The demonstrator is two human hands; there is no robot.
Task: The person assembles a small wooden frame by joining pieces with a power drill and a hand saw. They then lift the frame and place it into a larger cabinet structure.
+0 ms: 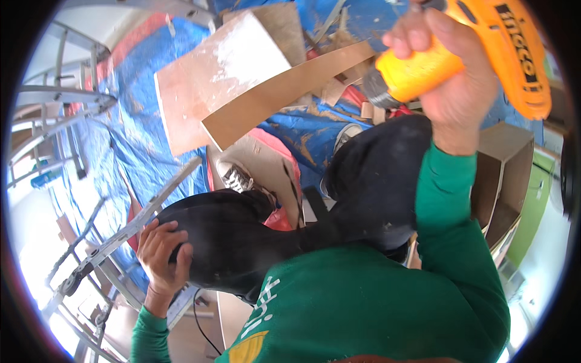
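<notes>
Yellow power drill point(423, 69), dark nose pointing lower left, slightly blurred, raised in the right hand point(463, 81)

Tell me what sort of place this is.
Probably a room under renovation or a workshop: a blue tarp with wooden boards lying on it, a metal ladder at the left, and a yellow-orange power drill in the right hand.
</notes>
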